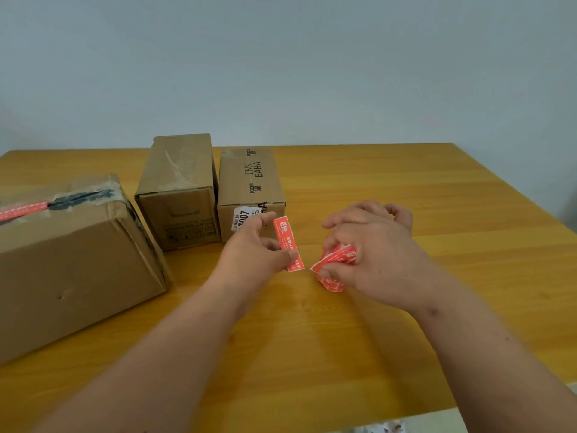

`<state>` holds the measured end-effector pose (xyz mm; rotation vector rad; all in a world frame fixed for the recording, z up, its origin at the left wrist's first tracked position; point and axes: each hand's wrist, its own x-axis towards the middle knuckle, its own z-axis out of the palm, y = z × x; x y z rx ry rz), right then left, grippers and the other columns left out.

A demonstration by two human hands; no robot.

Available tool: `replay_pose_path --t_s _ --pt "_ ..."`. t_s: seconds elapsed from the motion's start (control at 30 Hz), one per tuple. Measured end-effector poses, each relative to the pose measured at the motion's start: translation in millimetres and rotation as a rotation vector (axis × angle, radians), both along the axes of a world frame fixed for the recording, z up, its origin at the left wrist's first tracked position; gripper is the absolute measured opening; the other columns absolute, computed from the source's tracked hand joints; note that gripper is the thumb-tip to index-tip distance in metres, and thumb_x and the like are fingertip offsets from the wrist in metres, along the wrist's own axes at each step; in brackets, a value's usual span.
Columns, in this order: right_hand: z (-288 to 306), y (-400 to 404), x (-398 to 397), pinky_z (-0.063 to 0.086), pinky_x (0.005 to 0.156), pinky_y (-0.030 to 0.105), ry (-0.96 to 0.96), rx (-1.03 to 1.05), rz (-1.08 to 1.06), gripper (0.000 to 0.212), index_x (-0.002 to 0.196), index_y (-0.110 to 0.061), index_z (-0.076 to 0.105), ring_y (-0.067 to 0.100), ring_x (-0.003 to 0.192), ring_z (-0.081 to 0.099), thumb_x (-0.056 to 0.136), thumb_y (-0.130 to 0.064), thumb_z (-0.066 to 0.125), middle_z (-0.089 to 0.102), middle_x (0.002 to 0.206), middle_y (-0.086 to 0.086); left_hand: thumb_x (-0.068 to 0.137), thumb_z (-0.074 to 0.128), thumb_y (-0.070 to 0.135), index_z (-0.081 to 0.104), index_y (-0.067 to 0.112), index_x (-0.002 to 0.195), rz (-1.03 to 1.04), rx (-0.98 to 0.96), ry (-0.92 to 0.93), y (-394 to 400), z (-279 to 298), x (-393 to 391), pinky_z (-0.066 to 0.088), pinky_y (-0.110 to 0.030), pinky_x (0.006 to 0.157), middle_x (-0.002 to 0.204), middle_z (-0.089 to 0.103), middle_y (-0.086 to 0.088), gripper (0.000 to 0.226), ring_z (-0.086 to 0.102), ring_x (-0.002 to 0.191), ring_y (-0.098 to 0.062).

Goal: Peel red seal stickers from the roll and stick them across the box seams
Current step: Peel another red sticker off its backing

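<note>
My left hand [254,248] pinches a single red seal sticker [285,237] by its lower end; the strip stands nearly upright above the table. Just to its right, my right hand [371,254] is closed around the red sticker roll [332,270], which shows below my fingers. Three cardboard boxes stand to the left. The big box [71,267] at the near left carries a red sticker [23,210] along its taped top seam. A middle box [178,189] and a printed box [249,182] stand behind my left hand.
The yellow wooden table [406,198] runs out to the right and toward me. A pale wall stands close behind its far edge. The table's near right corner ends at the bottom right of the view.
</note>
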<state>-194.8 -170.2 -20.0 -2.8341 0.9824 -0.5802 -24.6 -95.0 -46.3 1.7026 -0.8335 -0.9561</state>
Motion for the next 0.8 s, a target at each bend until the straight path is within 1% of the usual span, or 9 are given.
replay_pose_path --t_s 0.1,0.2,0.27,0.37,0.43,0.57,0.63,0.7,0.8 --pt "3 2 5 0.010 0.090 0.030 -0.032 -0.097 -0.057 0.045 0.096 -0.035 0.058 0.011 0.116 0.043 0.060 -0.054 0.077 0.052 0.117 -0.017 0.074 0.080 0.003 0.041 0.031 0.139 -0.024 -0.010 0.034 6 4 2 0.052 -0.047 0.094 0.088 0.074 -0.005 0.080 0.073 0.086 -0.020" --pt "6 3 6 0.014 0.093 0.034 -0.056 -0.144 -0.101 0.056 0.110 -0.034 0.056 0.014 0.118 0.042 0.062 -0.057 0.075 0.049 0.120 -0.013 0.074 0.081 0.004 0.041 0.029 0.140 -0.041 -0.033 0.001 12 9 1 0.053 -0.045 0.094 0.095 0.071 -0.002 0.081 0.072 0.087 -0.018" --pt "8 5 6 0.017 0.095 0.037 -0.058 -0.159 -0.109 0.053 0.112 -0.033 0.058 0.015 0.119 0.041 0.068 -0.059 0.069 0.049 0.120 -0.012 0.075 0.081 0.007 0.042 0.030 0.141 -0.058 -0.037 -0.048 16 14 1 0.052 -0.043 0.095 0.095 0.070 0.002 0.080 0.071 0.085 -0.013" --pt "9 11 7 0.020 0.092 0.038 -0.102 -0.164 -0.102 0.044 0.108 -0.032 0.062 0.016 0.117 0.043 0.075 -0.061 0.057 0.051 0.118 -0.011 0.074 0.082 0.010 0.042 0.031 0.142 -0.075 -0.055 -0.080 23 19 2 0.051 -0.041 0.097 0.087 0.070 0.005 0.081 0.070 0.080 -0.007" --pt "11 15 10 0.020 0.090 0.035 -0.160 -0.146 -0.096 0.037 0.103 -0.031 0.063 0.015 0.114 0.044 0.079 -0.057 0.052 0.052 0.114 -0.011 0.074 0.082 0.011 0.042 0.031 0.142 -0.092 -0.074 -0.071 27 22 4 0.050 -0.043 0.097 0.083 0.071 0.002 0.081 0.070 0.081 -0.009" --pt "15 31 23 0.023 0.085 0.035 -0.247 -0.095 -0.086 0.026 0.093 -0.028 0.067 0.016 0.102 0.048 0.081 -0.048 0.054 0.054 0.100 -0.009 0.076 0.080 0.009 0.042 0.033 0.137 -0.142 -0.122 -0.075 38 27 9 0.050 -0.046 0.097 0.077 0.072 0.000 0.075 0.071 0.081 -0.015" --pt "15 38 32 0.026 0.085 0.037 -0.229 -0.075 -0.081 0.026 0.091 -0.029 0.068 0.017 0.098 0.049 0.081 -0.048 0.053 0.054 0.096 -0.010 0.077 0.079 0.008 0.042 0.034 0.136 -0.161 -0.148 -0.076 44 31 11 0.051 -0.048 0.095 0.079 0.072 -0.005 0.075 0.071 0.084 -0.021" --pt "13 43 41 0.024 0.086 0.035 -0.179 -0.045 -0.081 0.028 0.094 -0.031 0.068 0.014 0.099 0.048 0.083 -0.051 0.051 0.053 0.095 -0.012 0.077 0.079 0.008 0.044 0.035 0.135 -0.175 -0.161 -0.081 51 34 14 0.052 -0.050 0.092 0.082 0.072 -0.008 0.073 0.071 0.087 -0.025" --pt "11 51 50 0.020 0.088 0.030 -0.158 0.053 -0.056 0.019 0.093 -0.035 0.066 0.006 0.100 0.046 0.089 -0.048 0.054 0.052 0.093 -0.017 0.079 0.077 0.008 0.045 0.032 0.136 -0.195 -0.165 -0.117 61 37 20 0.052 -0.051 0.091 0.083 0.072 -0.010 0.070 0.070 0.087 -0.027"
